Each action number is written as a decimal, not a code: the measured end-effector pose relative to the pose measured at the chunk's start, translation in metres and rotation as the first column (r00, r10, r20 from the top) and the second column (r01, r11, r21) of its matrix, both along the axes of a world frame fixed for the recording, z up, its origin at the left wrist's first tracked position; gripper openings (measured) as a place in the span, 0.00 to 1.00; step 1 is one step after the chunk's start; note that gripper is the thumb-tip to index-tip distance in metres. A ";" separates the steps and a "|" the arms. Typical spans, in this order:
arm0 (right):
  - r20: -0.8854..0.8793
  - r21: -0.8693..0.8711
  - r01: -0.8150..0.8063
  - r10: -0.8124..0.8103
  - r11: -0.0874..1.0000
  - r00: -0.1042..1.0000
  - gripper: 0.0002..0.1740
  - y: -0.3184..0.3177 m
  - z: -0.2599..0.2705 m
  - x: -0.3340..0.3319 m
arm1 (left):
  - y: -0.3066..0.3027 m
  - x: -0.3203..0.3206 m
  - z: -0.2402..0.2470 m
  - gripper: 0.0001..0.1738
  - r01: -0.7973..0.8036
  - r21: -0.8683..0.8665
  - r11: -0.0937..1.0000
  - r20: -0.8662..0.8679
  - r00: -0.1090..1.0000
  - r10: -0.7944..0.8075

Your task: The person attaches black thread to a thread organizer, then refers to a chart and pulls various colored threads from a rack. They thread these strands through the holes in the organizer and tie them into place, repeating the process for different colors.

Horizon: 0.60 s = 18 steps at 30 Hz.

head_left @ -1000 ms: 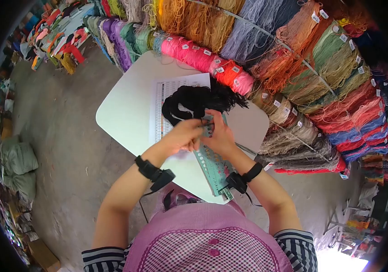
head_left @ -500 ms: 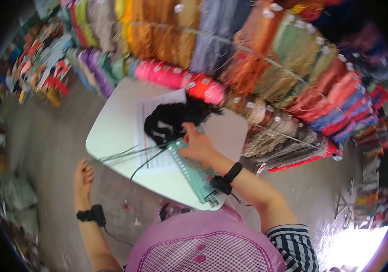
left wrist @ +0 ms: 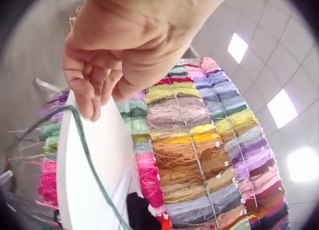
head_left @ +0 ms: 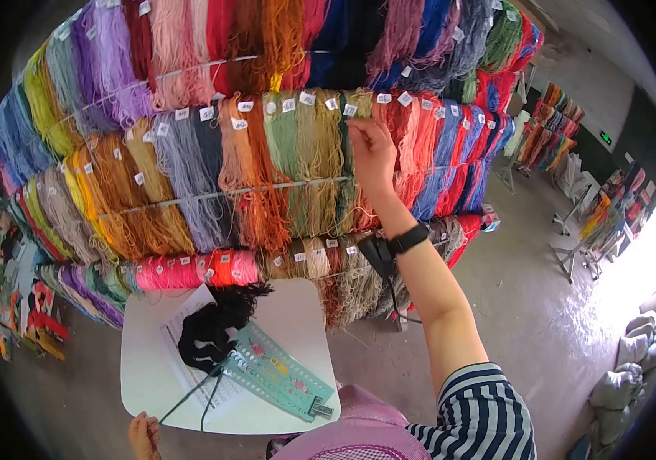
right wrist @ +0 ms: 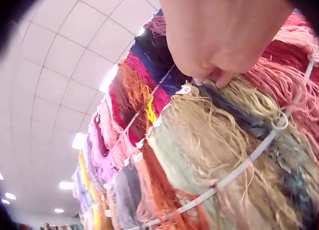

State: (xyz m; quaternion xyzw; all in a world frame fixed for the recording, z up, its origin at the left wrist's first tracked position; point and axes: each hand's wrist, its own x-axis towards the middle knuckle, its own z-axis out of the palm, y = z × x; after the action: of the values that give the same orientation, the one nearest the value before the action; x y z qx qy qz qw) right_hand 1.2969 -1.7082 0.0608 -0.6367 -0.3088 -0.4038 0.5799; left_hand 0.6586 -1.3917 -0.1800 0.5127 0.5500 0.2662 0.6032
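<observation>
My raised right hand [head_left: 374,157] has its curled fingers at the top of a dark green skein of yarn [head_left: 346,165], just below a white tag [head_left: 349,110]. In the right wrist view these fingers pinch at the head of the dark skein [right wrist: 234,110], among tan and red ones. My left hand [head_left: 144,437] hangs loosely curled by the table's near left corner. Dark green strands [left wrist: 89,150] run past its fingertips and over the table edge. On the table lie a black yarn bundle [head_left: 205,341] and a green punched card [head_left: 278,376].
A white table [head_left: 144,368] stands in front of me, with a printed sheet [head_left: 178,368] partly under the black bundle. Behind it rises a rack of tagged skeins in many colours, tied across by pale bars [head_left: 305,182]. Pink skeins [head_left: 167,272] hang at the table's back edge.
My right hand has left the card and risen to the skeins on the rack. The left hand has swung away from the card to the table's left edge. The head view has tilted up.
</observation>
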 end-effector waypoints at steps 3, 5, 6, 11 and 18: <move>0.033 -0.044 0.118 -0.116 0.992 0.993 0.07 0.006 0.001 0.029 | -0.009 0.028 0.015 0.16 0.041 -0.006 0.999 0.007 0.999 -0.041; 0.050 -0.048 0.164 -0.162 0.985 0.986 0.06 0.010 0.000 0.035 | -0.011 0.042 0.020 0.16 0.104 0.039 0.994 0.068 0.992 -0.106; 0.025 -0.039 0.174 -0.173 0.984 0.985 0.06 0.012 0.000 0.038 | -0.014 0.046 0.025 0.16 0.116 0.045 0.992 0.070 0.990 -0.119; -0.116 -0.017 0.020 -0.022 1.000 0.993 0.06 0.000 0.004 0.031 | -0.033 0.066 0.061 0.19 0.229 0.053 0.972 0.150 0.961 -0.234; -0.368 0.460 -0.578 0.737 0.674 0.567 0.04 -0.018 0.007 0.021 | -0.023 0.066 0.059 0.19 0.241 0.064 0.969 0.124 0.961 -0.247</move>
State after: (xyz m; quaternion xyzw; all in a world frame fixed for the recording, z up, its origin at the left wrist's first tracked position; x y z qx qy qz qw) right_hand 1.3178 -1.7267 0.0674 -0.4658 -0.2918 -0.0049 0.8354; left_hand 0.7250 -1.4148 -0.1206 0.5723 0.4354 0.2360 0.6536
